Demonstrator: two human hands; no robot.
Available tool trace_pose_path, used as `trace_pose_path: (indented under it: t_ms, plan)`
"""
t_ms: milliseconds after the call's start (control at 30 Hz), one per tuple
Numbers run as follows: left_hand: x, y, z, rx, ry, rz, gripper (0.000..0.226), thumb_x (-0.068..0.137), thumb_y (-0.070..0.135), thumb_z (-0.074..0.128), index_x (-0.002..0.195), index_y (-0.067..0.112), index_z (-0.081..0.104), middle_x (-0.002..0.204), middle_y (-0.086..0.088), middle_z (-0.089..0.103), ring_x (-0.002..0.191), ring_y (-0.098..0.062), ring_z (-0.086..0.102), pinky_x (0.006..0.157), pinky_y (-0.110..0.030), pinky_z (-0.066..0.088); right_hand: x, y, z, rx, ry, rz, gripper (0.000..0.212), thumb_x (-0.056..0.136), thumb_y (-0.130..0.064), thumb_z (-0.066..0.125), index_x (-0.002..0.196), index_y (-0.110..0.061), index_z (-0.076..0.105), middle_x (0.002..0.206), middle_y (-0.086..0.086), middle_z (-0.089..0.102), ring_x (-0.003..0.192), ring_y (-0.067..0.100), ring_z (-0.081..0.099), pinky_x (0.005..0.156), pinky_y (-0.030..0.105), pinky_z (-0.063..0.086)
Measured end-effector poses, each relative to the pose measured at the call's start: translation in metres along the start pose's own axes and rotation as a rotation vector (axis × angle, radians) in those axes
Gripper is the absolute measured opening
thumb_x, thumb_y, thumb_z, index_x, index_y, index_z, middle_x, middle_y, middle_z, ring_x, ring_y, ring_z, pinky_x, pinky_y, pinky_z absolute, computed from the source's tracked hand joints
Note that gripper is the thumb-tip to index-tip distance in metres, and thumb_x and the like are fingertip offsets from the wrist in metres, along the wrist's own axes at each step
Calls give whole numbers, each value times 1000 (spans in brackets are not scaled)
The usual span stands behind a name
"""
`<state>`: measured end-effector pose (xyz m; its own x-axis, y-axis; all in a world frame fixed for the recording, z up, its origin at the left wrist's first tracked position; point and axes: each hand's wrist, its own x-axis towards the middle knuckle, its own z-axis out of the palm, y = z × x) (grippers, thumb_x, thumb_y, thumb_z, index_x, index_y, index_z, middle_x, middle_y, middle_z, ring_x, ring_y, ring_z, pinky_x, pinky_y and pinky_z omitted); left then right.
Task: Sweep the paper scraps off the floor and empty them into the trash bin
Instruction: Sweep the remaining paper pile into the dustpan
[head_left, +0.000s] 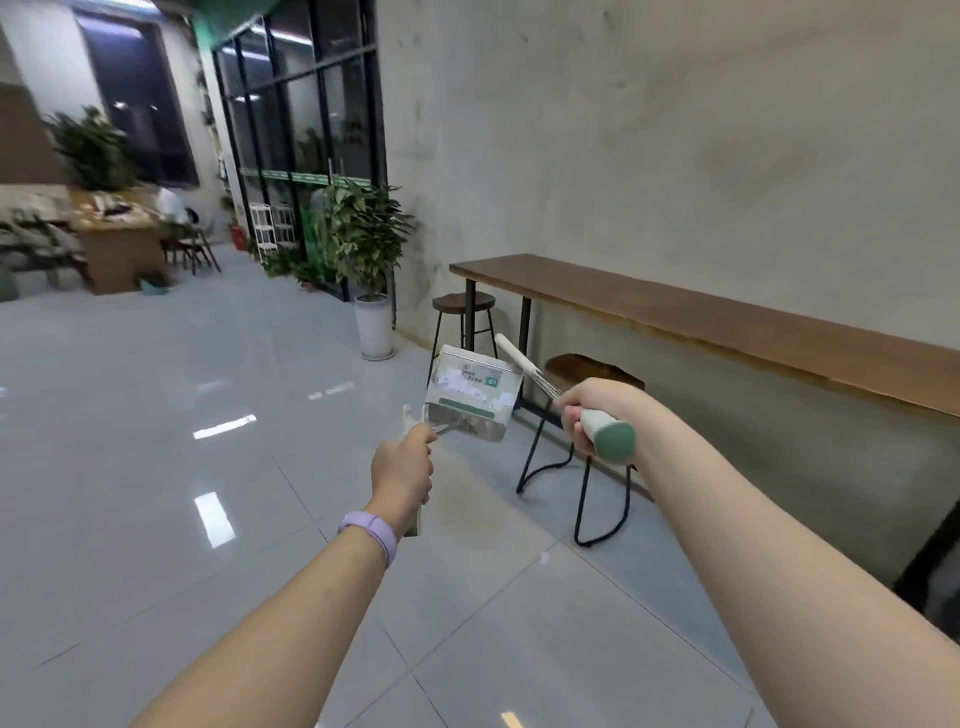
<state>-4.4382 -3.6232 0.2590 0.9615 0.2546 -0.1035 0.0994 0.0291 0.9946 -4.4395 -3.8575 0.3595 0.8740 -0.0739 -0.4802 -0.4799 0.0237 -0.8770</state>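
Left hand (404, 470) curled round handle of clear plastic dustpan (474, 394), raised above grey tiled floor (156, 467), white paper scraps (467, 385) inside. Right hand (589, 415) gripping white, green-capped brush handle (605, 431), just right of dustpan.

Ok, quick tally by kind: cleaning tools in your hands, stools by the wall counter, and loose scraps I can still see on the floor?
Dustpan, gripped by the left hand: 1
Broom, gripped by the right hand: 1
Stools, far one and near one: 2
Loose scrap on floor: 1
Total: 5
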Motion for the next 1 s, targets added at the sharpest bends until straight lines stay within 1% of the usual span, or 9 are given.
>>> trace_pose_path:
  t_ms: [133,200,333,467,600,667,733,867,1000]
  plan:
    - [69,32,21,-83,139,22,26,81,29,53,64,17,38,52,-1,33,46,-20,25,47,-27,25,76,-72,17,-114,-100,-53,16,98,-9,54,114,-8,52,58,4,51,34,10,47,32,19,41]
    - [100,45,28,-87,207,26,26,80,31,52,64,17,38,54,-2,34,46,-20,27,46,-26,26,114,-102,30,-172,-141,-70,18,98,-9,53,116,-9,52,55,4,51,34,10,46,34,19,42]
    - [152,64,26,-55,321,52,26,78,32,53,63,18,37,53,-2,37,46,-21,29,46,-25,27,194,-151,60,-252,-232,-83,13,97,-9,50,111,-10,51,48,3,47,31,10,43,32,18,40]
    - [195,70,6,34,416,68,26,74,40,53,67,14,49,58,-3,44,54,-24,36,46,-25,31,263,-164,100,-509,-293,-106,7,99,-13,51,99,-6,50,46,4,45,32,13,41,35,20,39]
    - [253,50,-13,132,508,49,30,76,40,53,61,15,50,58,-2,47,57,-25,37,51,-28,33,336,-161,144,-587,-356,-114,7,96,-12,53,94,-6,50,47,5,46,36,15,41,39,22,39]
    - [284,32,-18,172,563,17,36,81,43,51,65,11,55,61,-2,52,58,-26,43,55,-31,37,371,-155,165,-622,-383,-90,4,94,-9,52,94,-6,50,47,6,46,37,15,41,39,23,39]
    - [322,10,-24,156,603,-41,36,82,42,51,68,10,58,63,-3,56,58,-27,47,56,-31,40,408,-150,189,-653,-408,-55,7,95,-7,50,88,-6,48,45,6,45,37,15,39,38,22,37]
    - [414,-34,-46,67,656,-166,31,79,41,54,67,12,53,64,-3,54,58,-25,44,56,-31,41,489,-148,244,-638,-434,55,12,96,-1,46,84,-5,47,47,7,50,37,15,44,36,20,41]
    - [516,-70,-71,22,675,-287,31,79,38,55,75,8,60,71,-7,58,58,-24,50,54,-30,43,568,-150,293,-585,-437,187,19,98,1,46,80,-4,48,50,6,51,33,12,47,37,19,46]
